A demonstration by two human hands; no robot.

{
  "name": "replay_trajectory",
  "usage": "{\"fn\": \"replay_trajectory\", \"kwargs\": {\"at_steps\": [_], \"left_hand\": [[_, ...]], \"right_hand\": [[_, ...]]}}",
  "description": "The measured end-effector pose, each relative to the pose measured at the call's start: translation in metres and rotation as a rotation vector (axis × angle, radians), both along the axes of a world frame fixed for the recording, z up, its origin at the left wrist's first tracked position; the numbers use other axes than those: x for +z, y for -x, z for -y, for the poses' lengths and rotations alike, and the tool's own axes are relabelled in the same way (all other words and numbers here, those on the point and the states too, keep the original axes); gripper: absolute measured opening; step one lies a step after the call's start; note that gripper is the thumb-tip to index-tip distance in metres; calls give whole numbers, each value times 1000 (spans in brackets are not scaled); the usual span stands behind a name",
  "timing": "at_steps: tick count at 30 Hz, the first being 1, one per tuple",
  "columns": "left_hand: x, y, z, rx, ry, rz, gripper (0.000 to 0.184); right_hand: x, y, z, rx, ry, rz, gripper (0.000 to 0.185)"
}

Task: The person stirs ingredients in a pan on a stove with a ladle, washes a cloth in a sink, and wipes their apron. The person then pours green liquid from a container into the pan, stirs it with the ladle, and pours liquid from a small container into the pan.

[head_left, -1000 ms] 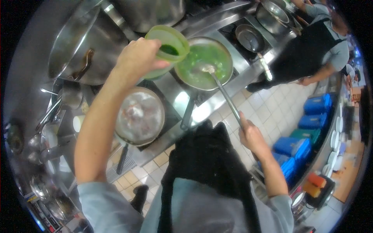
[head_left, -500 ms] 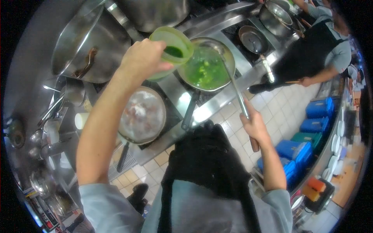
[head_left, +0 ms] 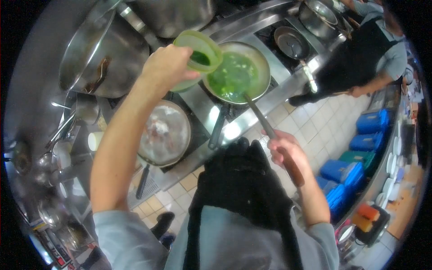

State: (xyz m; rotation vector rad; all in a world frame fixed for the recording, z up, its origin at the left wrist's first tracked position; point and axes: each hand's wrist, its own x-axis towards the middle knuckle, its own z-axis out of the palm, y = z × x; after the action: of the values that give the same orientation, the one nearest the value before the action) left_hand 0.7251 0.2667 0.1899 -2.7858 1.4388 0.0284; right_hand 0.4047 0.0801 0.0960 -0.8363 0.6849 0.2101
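My left hand (head_left: 166, 67) grips a translucent green plastic container (head_left: 210, 45), tilted toward a frying pan, with dark green liquid inside. The frying pan (head_left: 263, 87) stands on the stove and holds bright green liquid with pale pieces in it. My right hand (head_left: 288, 150) is closed round the wooden grip of a long-handled cooking spoon (head_left: 260, 114). The spoon's head is in the green liquid near the pan's front edge, so its shape is hidden. The pan's black handle (head_left: 218, 128) points toward me, touched by neither hand.
A second pan (head_left: 183, 130) with whitish, bubbling contents sits below my left forearm. Large steel pots (head_left: 121, 54) stand at the back left. A small dark pan (head_left: 291, 42) is farther right, near a co-worker in a black apron (head_left: 360, 58). Blue bins (head_left: 342, 173) line the right side.
My right hand has drawn the spoon back toward me, its head moving from the pan's far right side to the near edge. The tilted container stays almost where it was.
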Motion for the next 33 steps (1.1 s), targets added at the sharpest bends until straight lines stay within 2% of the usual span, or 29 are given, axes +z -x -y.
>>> {"fn": "replay_trajectory", "kwargs": {"at_steps": [3,7,9,10,12,13,15,21,25,27,33], "left_hand": [[1,3,5,9,-22,-12,41],[3,4,9,-3,-50,-5,49],[5,8,13,-19,-49,23,48],[4,8,15,-25,-54,30,48],[3,9,18,-43,-66,75,46],[6,10,20,-45,-71,80,46],[10,13,26,-38,-121,75,47],[13,21,47,-56,-230,105,47],[17,29,59,-85,-284,112,45],[19,36,65,-68,-317,78,43],[4,35,71,-108,-365,111,40]], "right_hand": [[-13,-3,-6,-39,-114,78,54],[-15,-2,-2,-8,-66,127,51],[-12,0,5,132,162,172,56],[-6,-1,5,125,158,177,56],[7,-1,6,175,384,106,61],[7,0,8,172,380,112,61],[7,4,13,174,564,82,63],[6,12,22,134,741,34,65],[4,15,27,146,729,30,64],[-5,20,29,156,861,78,62],[-2,24,30,171,823,46,60]]}}
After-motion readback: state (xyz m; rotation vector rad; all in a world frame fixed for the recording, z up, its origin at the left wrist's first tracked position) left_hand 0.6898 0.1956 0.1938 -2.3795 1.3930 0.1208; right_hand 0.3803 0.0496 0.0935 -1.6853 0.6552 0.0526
